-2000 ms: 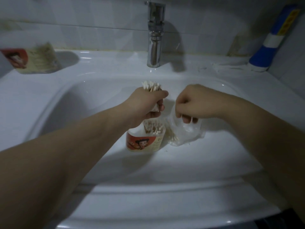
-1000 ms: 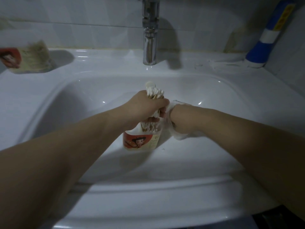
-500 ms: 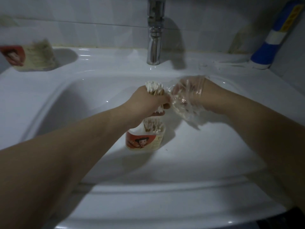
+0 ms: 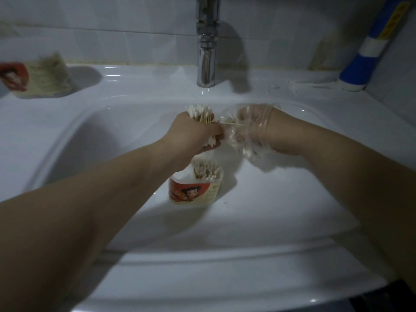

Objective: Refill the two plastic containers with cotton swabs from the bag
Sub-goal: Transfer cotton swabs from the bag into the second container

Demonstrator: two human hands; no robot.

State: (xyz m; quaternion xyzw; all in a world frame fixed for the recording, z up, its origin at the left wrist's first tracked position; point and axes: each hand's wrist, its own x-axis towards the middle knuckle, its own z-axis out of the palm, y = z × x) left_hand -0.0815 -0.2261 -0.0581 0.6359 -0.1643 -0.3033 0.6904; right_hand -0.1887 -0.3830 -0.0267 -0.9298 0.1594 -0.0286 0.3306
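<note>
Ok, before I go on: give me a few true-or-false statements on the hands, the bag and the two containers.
1. The left hand grips a bundle of cotton swabs. True.
2. The container in the basin lies on its side. False: it stands upright, with swabs in it.
3. The right hand is inside the clear bag. True.
4. The second container sits right of the faucet. False: it is on the sink ledge, far left of the faucet.
5. A blue and white bottle leans in the back right corner. True.
</note>
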